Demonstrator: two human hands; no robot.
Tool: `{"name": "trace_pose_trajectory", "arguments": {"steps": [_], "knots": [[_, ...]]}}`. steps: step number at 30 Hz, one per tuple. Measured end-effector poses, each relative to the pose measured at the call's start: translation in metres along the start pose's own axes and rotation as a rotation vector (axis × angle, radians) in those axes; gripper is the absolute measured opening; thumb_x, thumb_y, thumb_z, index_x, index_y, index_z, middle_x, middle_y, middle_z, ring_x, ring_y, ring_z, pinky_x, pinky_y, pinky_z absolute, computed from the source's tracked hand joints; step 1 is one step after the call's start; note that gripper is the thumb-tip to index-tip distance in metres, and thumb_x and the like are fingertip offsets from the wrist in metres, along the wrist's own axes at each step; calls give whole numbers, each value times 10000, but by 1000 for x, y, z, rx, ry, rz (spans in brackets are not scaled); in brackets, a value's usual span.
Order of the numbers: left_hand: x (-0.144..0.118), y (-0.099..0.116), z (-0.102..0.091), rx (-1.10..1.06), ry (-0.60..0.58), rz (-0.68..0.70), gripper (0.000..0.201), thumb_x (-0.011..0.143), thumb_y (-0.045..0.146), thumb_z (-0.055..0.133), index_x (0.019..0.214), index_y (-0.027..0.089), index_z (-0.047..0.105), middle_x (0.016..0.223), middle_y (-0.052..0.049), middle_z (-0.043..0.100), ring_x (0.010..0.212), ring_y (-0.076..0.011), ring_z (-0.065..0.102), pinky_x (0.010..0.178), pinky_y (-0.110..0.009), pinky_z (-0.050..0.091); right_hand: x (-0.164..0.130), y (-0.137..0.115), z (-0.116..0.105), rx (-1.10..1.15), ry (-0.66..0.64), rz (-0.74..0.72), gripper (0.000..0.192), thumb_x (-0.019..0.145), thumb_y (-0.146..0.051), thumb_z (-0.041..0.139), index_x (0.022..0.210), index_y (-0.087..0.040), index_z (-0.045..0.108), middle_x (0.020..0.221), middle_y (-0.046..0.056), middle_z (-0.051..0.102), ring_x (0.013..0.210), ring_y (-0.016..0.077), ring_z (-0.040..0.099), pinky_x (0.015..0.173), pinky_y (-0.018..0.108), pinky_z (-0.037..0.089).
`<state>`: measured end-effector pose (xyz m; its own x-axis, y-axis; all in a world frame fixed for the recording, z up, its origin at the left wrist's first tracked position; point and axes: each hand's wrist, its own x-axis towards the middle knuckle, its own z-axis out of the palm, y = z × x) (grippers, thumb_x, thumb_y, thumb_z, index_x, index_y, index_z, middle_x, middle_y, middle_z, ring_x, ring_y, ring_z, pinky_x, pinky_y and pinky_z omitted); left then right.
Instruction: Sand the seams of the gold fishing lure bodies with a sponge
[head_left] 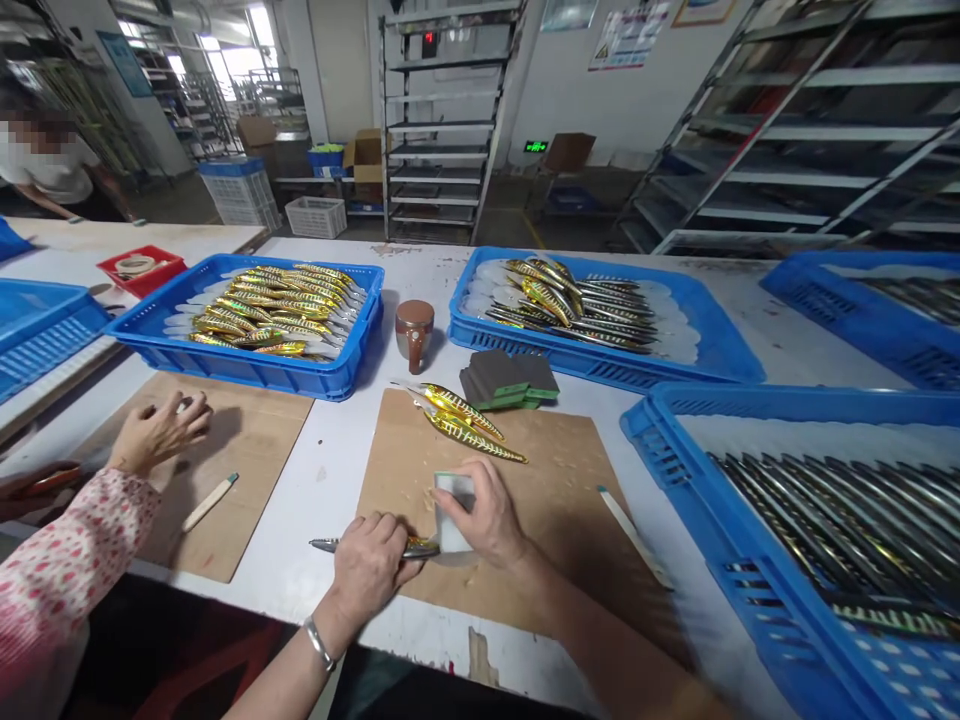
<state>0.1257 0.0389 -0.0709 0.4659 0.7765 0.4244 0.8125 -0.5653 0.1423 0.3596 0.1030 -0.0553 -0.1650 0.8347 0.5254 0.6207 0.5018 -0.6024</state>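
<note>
Blue crates (330, 375) hold gold lures (striped). Your left hand (373, 567) grips one lure (416, 547); right hand (486, 517) presses a sanding block (453, 512) on it.

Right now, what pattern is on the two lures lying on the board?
Gold with dark stripes, on the two lures; head view.

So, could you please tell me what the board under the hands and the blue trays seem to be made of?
The board looks like unfinished hardboard or pressed fibre: flat matt brown, scuffed, no visible grain. The blue trays look like moulded plastic: even glossy colour, slotted walls. The lure that the left hand holds appears glossy and metallic-finished; its core is unclear.
</note>
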Motion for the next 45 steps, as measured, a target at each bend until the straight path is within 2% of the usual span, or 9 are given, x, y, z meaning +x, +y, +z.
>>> {"name": "trace_pose_trajectory", "arguments": {"steps": [6, 12, 15, 19, 25, 27, 32, 38, 45], "knots": [[0, 1, 1, -10, 29, 9, 334, 1019, 507, 582, 897, 200, 634, 858, -53, 663, 770, -229, 583, 686, -396, 372, -9, 30, -25, -110, 77, 16, 173, 945, -373, 682, 1007, -257, 570, 972, 59, 621, 930, 270, 628, 824, 437, 548], [0, 0, 0, 3, 19, 3, 303, 1006, 471, 617, 889, 192, 629, 863, -50, 657, 778, -232, 579, 682, -400, 374, 5, -1, -2, -19, -6, -7, 197, 960, -369, 688, 1059, -254, 562, 1029, 66, 604, 992, 260, 623, 866, 423, 543], [-1, 0, 2, 5, 20, 4, 327, 1024, 489, 575, 900, 194, 640, 872, -57, 665, 777, -229, 580, 689, -400, 381, 0, 7, -9, -38, -4, -11, 179, 961, -368, 678, 1045, -255, 569, 1008, 64, 610, 966, 261, 627, 847, 427, 548], [-2, 1, 3, -2, 13, 0, 343, 1028, 505, 562, 904, 197, 647, 867, -60, 666, 771, -226, 583, 683, -402, 382, -9, 24, -24, -112, 82, 9, 188, 940, -373, 690, 1018, -256, 566, 982, 64, 618, 935, 273, 630, 830, 448, 556], [-2, 1, 3, -11, 17, -16, 321, 1018, 486, 587, 899, 195, 648, 887, -63, 677, 793, -232, 589, 688, -402, 390, 3, -4, -1, -18, -12, -4, 191, 965, -383, 682, 1060, -262, 569, 1028, 68, 617, 993, 264, 635, 873, 428, 558], [-1, 1, 3, -13, 22, -14, 329, 1027, 488, 569, 899, 195, 647, 886, -62, 677, 791, -229, 588, 691, -399, 387, 1, 2, -6, -25, -12, -18, 190, 961, -380, 685, 1050, -259, 568, 1012, 60, 615, 973, 260, 633, 857, 425, 554], [-1, 2, 3, -11, 20, -6, 349, 1027, 509, 562, 892, 196, 636, 864, -57, 660, 764, -229, 573, 688, -400, 373, -13, 28, -27, -133, 95, 17, 189, 942, -366, 698, 1023, -258, 566, 989, 57, 619, 937, 274, 625, 836, 448, 543], [-1, 1, 1, -2, 5, -11, 302, 996, 476, 630, 891, 193, 636, 870, -46, 656, 778, -231, 572, 685, -405, 379, 0, -4, -2, -26, 5, -9, 185, 965, -371, 685, 1055, -251, 577, 1024, 68, 617, 991, 264, 629, 859, 420, 549], [-1, 1, 3, -16, 14, -5, 338, 1013, 510, 587, 896, 197, 641, 873, -49, 662, 778, -230, 568, 688, -407, 388, -11, 27, -30, -146, 89, 11, 184, 956, -388, 682, 1017, -248, 581, 991, 66, 625, 948, 270, 635, 843, 434, 546]]}}
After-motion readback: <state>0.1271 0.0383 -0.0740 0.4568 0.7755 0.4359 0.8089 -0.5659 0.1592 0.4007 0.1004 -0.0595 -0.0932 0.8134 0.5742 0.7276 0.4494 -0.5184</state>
